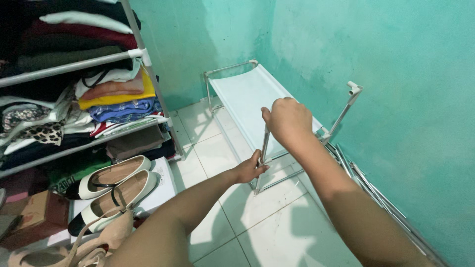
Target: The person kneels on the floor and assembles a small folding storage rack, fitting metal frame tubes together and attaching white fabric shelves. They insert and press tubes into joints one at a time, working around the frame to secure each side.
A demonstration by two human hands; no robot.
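A low white rack point(247, 94) with a pale fabric shelf stands against the teal wall on the tiled floor. My right hand point(287, 120) is closed over the top of an upright metal tube point(263, 148) at the rack's near front corner. My left hand point(249, 169) grips the corner joint at the bottom of that same tube. A second upright tube point(346, 106) with a white plastic connector on top rises at the rack's near right corner, untouched.
A clothes shelf point(84, 64) full of folded garments fills the left. White flat shoes point(116, 185) sit on a white box below it, with a beige shoe nearer. Several loose metal tubes point(376, 193) lie along the right wall.
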